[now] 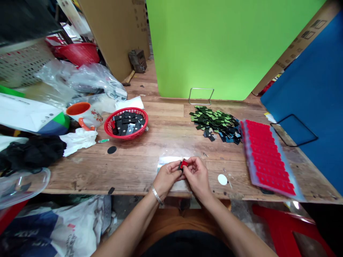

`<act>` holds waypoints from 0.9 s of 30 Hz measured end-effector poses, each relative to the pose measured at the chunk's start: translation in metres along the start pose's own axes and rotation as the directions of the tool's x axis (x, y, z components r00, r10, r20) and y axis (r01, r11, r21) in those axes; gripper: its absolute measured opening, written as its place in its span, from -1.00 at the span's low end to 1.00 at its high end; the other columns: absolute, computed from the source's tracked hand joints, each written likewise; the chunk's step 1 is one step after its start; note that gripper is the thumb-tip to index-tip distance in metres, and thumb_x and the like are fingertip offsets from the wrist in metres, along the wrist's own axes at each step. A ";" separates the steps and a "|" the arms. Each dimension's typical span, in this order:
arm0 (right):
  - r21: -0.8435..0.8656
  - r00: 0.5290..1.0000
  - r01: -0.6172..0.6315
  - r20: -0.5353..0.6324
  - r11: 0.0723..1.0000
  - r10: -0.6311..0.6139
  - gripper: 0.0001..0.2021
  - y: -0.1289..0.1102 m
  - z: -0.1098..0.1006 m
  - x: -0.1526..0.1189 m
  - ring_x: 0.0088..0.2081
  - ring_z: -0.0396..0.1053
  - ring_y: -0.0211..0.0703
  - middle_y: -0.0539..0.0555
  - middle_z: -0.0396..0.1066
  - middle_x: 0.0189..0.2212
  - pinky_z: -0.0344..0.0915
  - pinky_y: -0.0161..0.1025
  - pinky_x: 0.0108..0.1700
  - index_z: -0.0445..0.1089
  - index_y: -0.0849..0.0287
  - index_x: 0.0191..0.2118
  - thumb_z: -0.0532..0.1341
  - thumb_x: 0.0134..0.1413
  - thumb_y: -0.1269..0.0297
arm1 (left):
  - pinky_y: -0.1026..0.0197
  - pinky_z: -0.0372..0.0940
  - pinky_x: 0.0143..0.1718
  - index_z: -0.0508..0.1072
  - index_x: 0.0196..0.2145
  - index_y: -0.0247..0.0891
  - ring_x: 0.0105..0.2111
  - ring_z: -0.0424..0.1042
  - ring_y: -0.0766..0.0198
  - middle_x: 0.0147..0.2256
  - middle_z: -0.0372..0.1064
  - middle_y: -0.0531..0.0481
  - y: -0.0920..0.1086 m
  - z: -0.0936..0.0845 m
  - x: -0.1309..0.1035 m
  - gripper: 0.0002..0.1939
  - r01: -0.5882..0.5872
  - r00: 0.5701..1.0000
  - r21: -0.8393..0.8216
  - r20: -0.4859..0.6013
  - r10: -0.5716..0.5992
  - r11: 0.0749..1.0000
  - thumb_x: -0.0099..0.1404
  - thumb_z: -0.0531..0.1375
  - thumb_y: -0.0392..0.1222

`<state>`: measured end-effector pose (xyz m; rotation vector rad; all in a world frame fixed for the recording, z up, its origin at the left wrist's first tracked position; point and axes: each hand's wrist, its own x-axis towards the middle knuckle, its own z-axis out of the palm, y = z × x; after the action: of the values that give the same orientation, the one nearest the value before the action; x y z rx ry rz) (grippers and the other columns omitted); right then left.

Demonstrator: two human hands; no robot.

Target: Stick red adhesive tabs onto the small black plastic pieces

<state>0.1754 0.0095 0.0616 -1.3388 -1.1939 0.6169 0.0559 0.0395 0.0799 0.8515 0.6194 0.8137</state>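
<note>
My left hand (168,175) pinches a small flat black piece (180,167) over the table's front edge. Close against it, my right hand (197,174) grips a small red piece (184,164) between thumb and fingers, and the two pieces touch or overlap. Fingertips hide most of both. Under my hands lies a clear plastic sheet (166,157). To the right rests a stack of plastic sheets bearing rows of red pieces (269,157). Further back is a heap of flat black pieces (217,121). On the left a red basket (145,125) holds similar black pieces.
An orange-rimmed mug (91,116), white tissue (80,141) and plastic bags (88,80) crowd the left side. A green panel (214,46) and a blue panel (308,96) stand behind and right. A white disc (222,179) lies near the front edge. A red stool (286,228) is below.
</note>
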 end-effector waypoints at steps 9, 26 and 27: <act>0.038 1.000 0.002 0.030 0.999 -0.004 -0.88 0.000 0.002 -0.005 -0.53 0.27 -0.30 -0.04 0.30 -0.48 0.25 -0.38 -0.53 0.24 0.13 -0.27 0.16 0.08 0.25 | 0.14 0.38 -0.20 0.49 -0.15 -0.40 -0.28 0.48 0.14 -0.28 0.51 -0.14 -0.005 0.002 0.001 -0.62 -0.054 0.992 0.043 -0.112 0.058 0.998 0.06 0.29 -0.20; -0.164 0.981 0.178 -0.053 0.970 -0.189 -0.94 -0.015 -0.004 0.006 -0.33 0.25 -0.24 0.04 0.25 -0.32 0.23 -0.31 -0.29 0.30 0.16 -0.41 0.12 0.05 0.38 | 0.13 0.39 -0.24 0.49 -0.15 -0.37 -0.33 0.50 0.14 -0.29 0.51 -0.15 -0.007 0.005 -0.002 -0.57 -0.062 0.993 0.084 -0.093 0.070 0.995 0.04 0.31 -0.09; -0.164 0.981 0.174 -0.055 0.971 -0.185 -0.94 -0.015 -0.004 0.006 -0.33 0.25 -0.24 0.04 0.25 -0.32 0.22 -0.31 -0.29 0.30 0.17 -0.41 0.12 0.05 0.39 | 0.13 0.39 -0.24 0.49 -0.14 -0.37 -0.33 0.50 0.14 -0.29 0.51 -0.15 -0.007 0.005 -0.002 -0.57 -0.063 0.993 0.083 -0.093 0.071 0.995 0.04 0.31 -0.09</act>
<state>0.1766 0.0107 0.0780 -1.3541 -1.3113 0.3482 0.0615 0.0327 0.0768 0.9143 0.7147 0.8992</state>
